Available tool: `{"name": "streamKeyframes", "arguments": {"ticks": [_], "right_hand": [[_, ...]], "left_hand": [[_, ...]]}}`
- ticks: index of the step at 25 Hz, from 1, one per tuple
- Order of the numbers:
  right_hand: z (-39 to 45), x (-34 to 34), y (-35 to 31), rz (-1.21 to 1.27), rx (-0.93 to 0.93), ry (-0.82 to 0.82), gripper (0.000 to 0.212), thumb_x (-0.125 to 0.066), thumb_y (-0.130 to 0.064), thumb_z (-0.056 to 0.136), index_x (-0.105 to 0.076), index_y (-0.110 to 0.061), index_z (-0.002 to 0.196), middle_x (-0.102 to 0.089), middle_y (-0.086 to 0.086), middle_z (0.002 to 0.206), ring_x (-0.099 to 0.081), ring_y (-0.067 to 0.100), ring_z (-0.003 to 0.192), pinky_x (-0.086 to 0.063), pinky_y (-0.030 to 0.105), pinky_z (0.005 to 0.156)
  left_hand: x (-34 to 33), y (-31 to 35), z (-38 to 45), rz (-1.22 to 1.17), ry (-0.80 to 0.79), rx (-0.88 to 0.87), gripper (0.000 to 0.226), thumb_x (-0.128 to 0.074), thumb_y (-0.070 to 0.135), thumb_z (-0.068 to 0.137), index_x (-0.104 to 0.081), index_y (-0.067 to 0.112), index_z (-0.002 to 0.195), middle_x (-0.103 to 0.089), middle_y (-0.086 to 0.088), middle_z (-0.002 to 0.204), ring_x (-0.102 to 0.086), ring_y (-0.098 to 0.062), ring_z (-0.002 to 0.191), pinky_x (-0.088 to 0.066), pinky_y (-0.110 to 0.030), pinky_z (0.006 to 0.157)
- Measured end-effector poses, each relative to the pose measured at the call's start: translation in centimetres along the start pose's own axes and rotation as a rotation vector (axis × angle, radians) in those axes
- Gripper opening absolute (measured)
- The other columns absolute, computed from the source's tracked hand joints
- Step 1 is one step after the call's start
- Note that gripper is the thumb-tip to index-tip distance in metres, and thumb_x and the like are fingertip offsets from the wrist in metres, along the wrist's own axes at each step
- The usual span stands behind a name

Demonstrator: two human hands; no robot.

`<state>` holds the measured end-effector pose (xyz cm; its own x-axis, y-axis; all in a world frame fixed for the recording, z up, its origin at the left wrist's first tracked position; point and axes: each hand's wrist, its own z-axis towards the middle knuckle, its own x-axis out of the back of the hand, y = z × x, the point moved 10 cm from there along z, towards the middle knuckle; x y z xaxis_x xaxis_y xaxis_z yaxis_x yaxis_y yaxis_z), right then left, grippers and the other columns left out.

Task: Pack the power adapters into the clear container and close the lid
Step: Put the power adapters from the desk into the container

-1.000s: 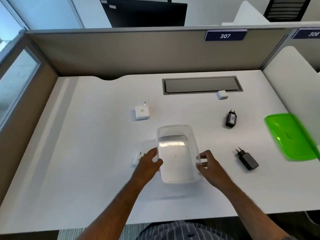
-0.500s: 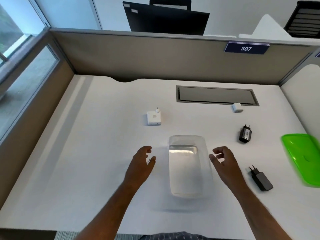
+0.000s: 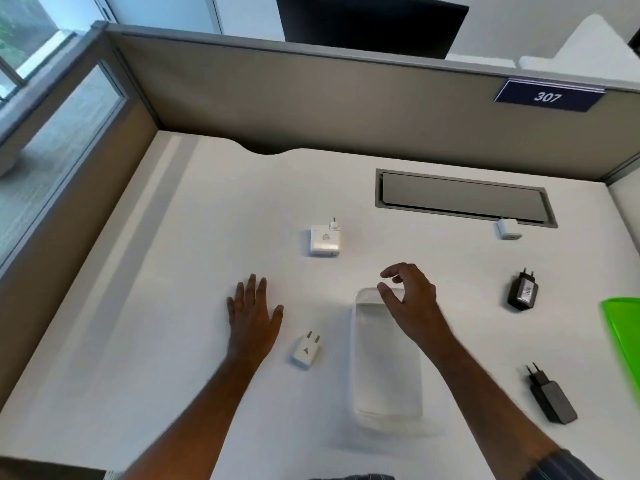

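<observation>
The clear container [image 3: 386, 386] lies empty on the white desk, lengthwise in front of me. My right hand [image 3: 408, 299] hovers over its far end, fingers curled and apart, holding nothing. My left hand [image 3: 252, 313] rests flat on the desk to the left, fingers spread. A small white adapter [image 3: 306, 349] lies between my left hand and the container. A square white adapter [image 3: 325, 239] sits farther back. A tiny white adapter [image 3: 508, 229] lies by the cable hatch. Two black adapters [image 3: 523, 291] [image 3: 550, 396] lie to the right. The green lid [image 3: 623, 337] is at the right edge.
A grey cable hatch [image 3: 464, 197] is set into the desk at the back. Beige partition walls [image 3: 311, 105] close the desk at the back and left, with a "307" sign [image 3: 547, 97]. A glass panel is on the left.
Both hands have let go of the container. My left hand moved left and flattened on the desk, uncovering the small white adapter. My right hand moved forward over the container's far end.
</observation>
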<state>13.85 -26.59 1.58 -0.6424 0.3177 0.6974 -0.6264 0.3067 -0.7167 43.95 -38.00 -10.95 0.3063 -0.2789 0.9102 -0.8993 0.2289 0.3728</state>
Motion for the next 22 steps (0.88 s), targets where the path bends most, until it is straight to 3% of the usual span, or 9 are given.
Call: {"name": "streamKeyframes", "arguments": {"ticks": [3, 6, 11, 18, 22], "right_hand": [[3.1, -2.5, -1.5, 0.001, 0.014, -0.055, 0.017, -0.068, -0.023, 0.091, -0.058, -0.031, 0.103, -0.063, -0.017, 0.108, -0.059, 0.009, 0.099, -0.038, 0.043, 0.101], [6.0, -5.7, -2.1, -0.014, -0.005, -0.156, 0.017, -0.066, -0.028, 0.093, -0.059, -0.027, 0.108, -0.062, -0.014, 0.111, -0.057, 0.01, 0.103, -0.038, 0.045, 0.104], [10.4, -11.1, -2.1, -0.112, -0.074, -0.288, 0.049, -0.071, -0.033, 0.089, -0.051, -0.012, 0.129, -0.052, 0.009, 0.13, -0.051, 0.033, 0.121, -0.043, 0.046, 0.101], [14.6, -15.3, -1.8, -0.223, -0.179, -0.208, 0.091, -0.078, -0.052, 0.077, -0.031, -0.018, 0.147, -0.041, 0.008, 0.142, -0.044, 0.036, 0.131, -0.048, 0.052, 0.096], [15.2, -16.3, -1.4, -0.316, -0.205, -0.176, 0.099, -0.078, -0.059, 0.073, -0.029, -0.017, 0.148, -0.046, 0.009, 0.137, -0.043, 0.033, 0.129, -0.048, 0.053, 0.091]], "left_hand": [[-1.5, -0.5, 0.3, 0.085, -0.004, -0.025, 0.076, -0.027, 0.054, 0.101, -0.019, 0.011, 0.163, -0.014, -0.015, 0.172, -0.014, -0.04, 0.158, -0.013, -0.062, 0.126], [-1.8, -0.4, 0.1, 0.14, 0.05, -0.028, 0.073, -0.034, 0.05, 0.103, -0.021, 0.01, 0.162, -0.016, -0.016, 0.171, -0.016, -0.039, 0.158, -0.016, -0.062, 0.126], [-1.5, -0.4, -0.2, 0.181, 0.131, -0.029, 0.072, -0.037, 0.049, 0.104, -0.017, 0.012, 0.163, -0.012, -0.012, 0.173, -0.01, -0.035, 0.16, -0.014, -0.059, 0.127], [-1.5, -0.7, -0.1, 0.159, 0.165, -0.028, 0.072, -0.039, 0.048, 0.104, -0.017, 0.013, 0.163, -0.012, -0.01, 0.173, -0.008, -0.033, 0.16, -0.013, -0.058, 0.128], [-1.6, -0.8, -0.1, 0.17, 0.154, -0.015, 0.072, -0.037, 0.049, 0.104, -0.017, 0.014, 0.163, -0.011, -0.01, 0.173, -0.006, -0.032, 0.161, -0.012, -0.057, 0.128]]}}
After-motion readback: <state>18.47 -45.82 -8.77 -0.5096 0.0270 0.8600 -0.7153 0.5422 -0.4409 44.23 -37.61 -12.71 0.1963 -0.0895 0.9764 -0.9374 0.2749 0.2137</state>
